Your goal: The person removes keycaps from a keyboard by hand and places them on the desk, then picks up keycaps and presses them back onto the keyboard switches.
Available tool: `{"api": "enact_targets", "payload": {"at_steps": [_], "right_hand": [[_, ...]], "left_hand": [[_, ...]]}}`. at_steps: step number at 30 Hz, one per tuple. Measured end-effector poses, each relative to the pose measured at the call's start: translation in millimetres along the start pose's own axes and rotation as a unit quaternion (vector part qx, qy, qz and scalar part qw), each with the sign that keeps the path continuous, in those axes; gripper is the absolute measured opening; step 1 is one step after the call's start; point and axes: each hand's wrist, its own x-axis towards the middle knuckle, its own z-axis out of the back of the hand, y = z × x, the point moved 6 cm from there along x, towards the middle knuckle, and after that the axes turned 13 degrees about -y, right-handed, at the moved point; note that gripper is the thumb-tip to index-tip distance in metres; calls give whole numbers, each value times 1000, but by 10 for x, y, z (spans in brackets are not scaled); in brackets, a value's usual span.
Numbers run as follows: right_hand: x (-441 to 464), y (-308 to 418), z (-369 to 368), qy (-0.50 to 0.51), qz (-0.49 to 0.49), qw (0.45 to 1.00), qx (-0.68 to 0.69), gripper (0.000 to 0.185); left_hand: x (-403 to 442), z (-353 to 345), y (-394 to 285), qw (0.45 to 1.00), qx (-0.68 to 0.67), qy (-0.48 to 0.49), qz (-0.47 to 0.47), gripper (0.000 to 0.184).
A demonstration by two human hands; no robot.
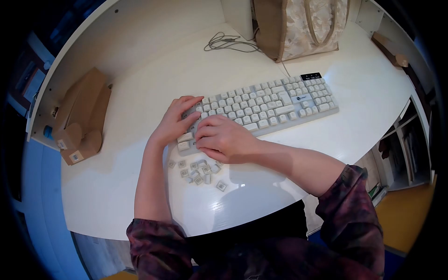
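A white keyboard (261,106) lies at a slant across the white desk, its left end under both hands. Some keys at that end are off, showing bare spots. My left hand (176,120) rests at the upper left corner, thumb and fingers apart, with nothing visible in it. My right hand (226,140) is over the lower left keys, fingers bent and close together; its fingertips and anything under them are hidden. Several loose keycaps (198,172) lie scattered on the desk just below the keyboard's left end, near my right hand.
A cardboard box (84,116) stands at the left edge of the desk (140,88). A patterned bag (308,28) stands at the back, beside a coiled cable (228,42). Another cardboard piece (389,49) is at the far right, with shelves (406,144) below the right edge.
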Motion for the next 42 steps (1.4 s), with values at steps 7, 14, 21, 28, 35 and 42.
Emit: {"api": "enact_targets", "payload": {"at_steps": [7, 14, 21, 28, 35, 42], "right_hand": [[-15, 2, -22, -3, -6, 1000, -22, 9], [-18, 14, -33, -11, -24, 1000, -17, 8], [-9, 9, -34, -8, -32, 999, -21, 7], [5, -11, -42, -2, -31, 999, -26, 7], [-9, -16, -23, 1, -32, 999, -31, 8], [14, 3, -24, 12, -40, 999, -31, 8]], "left_hand": [[-17, -43, -16, 997, 45, -23, -52, 38], [-62, -1, -174, 989, 110, -39, -89, 35], [-67, 7, -203, 980, 149, -43, -124, 35], [-61, 38, -223, 974, 151, -63, -154, 39], [-71, 59, -333, 974, 176, -80, -115, 20], [-87, 23, -308, 964, 199, -88, -155, 16]]}}
